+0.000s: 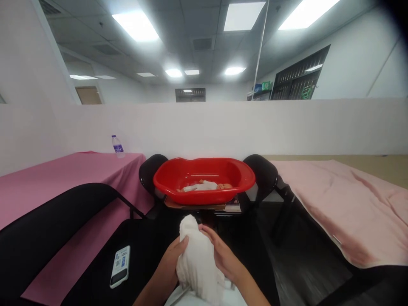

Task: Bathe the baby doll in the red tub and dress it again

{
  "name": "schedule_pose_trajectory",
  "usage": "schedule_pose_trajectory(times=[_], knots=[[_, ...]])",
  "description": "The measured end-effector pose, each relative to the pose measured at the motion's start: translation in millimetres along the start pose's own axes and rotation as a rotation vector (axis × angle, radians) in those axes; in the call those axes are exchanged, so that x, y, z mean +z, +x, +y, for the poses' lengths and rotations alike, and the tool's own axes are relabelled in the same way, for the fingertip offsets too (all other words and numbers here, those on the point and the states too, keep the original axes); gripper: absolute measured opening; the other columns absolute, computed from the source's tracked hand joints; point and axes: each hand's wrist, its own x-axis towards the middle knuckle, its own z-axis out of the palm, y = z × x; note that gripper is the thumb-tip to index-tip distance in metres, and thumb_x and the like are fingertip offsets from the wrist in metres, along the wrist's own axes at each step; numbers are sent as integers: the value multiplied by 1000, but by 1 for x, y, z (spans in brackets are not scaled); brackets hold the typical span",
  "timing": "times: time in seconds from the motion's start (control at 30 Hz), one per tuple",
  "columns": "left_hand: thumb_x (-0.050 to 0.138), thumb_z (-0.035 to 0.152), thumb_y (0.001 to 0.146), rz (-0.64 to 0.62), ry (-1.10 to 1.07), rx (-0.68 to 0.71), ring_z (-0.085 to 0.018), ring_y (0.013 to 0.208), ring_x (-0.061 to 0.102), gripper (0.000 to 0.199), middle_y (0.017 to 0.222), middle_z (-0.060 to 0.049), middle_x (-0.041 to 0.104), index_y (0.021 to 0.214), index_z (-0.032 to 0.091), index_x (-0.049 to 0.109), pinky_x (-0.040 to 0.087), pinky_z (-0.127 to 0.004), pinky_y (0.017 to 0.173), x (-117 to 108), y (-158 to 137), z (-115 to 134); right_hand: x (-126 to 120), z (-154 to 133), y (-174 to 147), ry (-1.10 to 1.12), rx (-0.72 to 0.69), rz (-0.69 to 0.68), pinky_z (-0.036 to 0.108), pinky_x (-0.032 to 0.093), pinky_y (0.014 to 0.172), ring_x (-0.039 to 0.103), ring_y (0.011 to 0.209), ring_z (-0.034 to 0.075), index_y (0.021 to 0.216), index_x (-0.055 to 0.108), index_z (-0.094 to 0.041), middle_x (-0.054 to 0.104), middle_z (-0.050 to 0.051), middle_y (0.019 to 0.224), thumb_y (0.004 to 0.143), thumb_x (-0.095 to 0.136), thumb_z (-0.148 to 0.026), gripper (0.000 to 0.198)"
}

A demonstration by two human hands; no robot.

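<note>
A white cloth [196, 261] is bunched upright in front of my body, its rounded top leaning a little left. My left hand [172, 260] grips its left side, with the thumb pressed on the front and the other fingers hidden behind. On the right side, my right hand [225, 258] holds the cloth, its fingertips reaching behind the upper edge. Beyond both hands stands a red baby bath [204, 197]. A baby doll [207, 185] in white clothing lies on its back inside, head toward the right.
Black chairs support the bath. A phone [120, 267] lies on a black seat to the left. A pink-covered table [73, 163] at the left bears a water bottle [117, 146]. Light pink cloth [344, 199] covers a surface at the right. A white wall [207, 127] rises behind.
</note>
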Motion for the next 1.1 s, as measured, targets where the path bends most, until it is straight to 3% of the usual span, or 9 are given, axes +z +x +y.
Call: schedule_pose_trajectory(times=[0.1,0.2,0.37,0.53,0.63,0.77,0.87,0.97,1.1], knots=[[63,46,90,-67,-18,-52,-29,117,61,53,123,-12,68,135,19,60,48,-37,101,-2,14,-4,-2,16,9,-81,215,-37,39,45,98,64,103,23,118,66,-20,70,9,108,72,77,-55,59],[64,45,89,-29,-23,-94,-29,112,63,55,118,-13,70,136,17,59,52,-37,95,-8,43,-8,-17,19,22,-195,277,-43,35,48,81,62,76,18,96,71,-15,68,3,79,63,84,-50,51],[66,45,88,45,58,-34,-28,110,63,52,118,-11,69,133,19,61,50,-35,91,-28,111,-7,-70,-13,54,-431,151,311,24,36,63,44,62,9,77,65,-16,55,-2,67,70,76,-57,43],[67,52,85,343,573,273,-23,108,58,38,123,-7,62,101,19,74,46,-26,88,-45,164,-4,-102,-66,84,-747,-61,567,28,40,67,50,71,15,79,66,-19,59,1,74,77,69,-54,35],[64,58,86,415,592,181,-21,94,62,45,106,-6,67,103,18,72,48,-27,82,-51,176,-13,-103,-71,91,-845,-92,527,29,43,75,55,79,17,85,67,-20,63,3,84,83,64,-44,24],[68,53,84,347,363,46,-24,98,65,50,109,-7,72,118,16,69,49,-32,90,-59,175,-31,-105,-39,88,-895,-67,430,30,43,85,59,92,18,93,67,-22,64,2,94,86,58,-29,13],[73,45,83,258,112,4,-24,100,67,51,112,-9,72,123,16,66,51,-32,89,-59,177,-28,-110,-27,88,-923,-70,443,30,43,86,59,93,17,96,67,-23,64,2,96,88,55,-25,15],[75,40,82,152,0,23,-26,101,68,49,110,-11,73,122,14,66,52,-33,89,-47,188,-2,-107,-51,96,-996,-217,464,30,44,88,59,96,17,97,66,-23,65,2,99,89,52,-23,16],[77,38,78,80,-49,134,-28,101,68,51,107,-13,73,121,12,65,51,-37,92,-23,219,43,-88,-116,118,-1136,-486,469,31,45,91,60,99,17,100,65,-24,65,3,103,89,49,-21,20]])
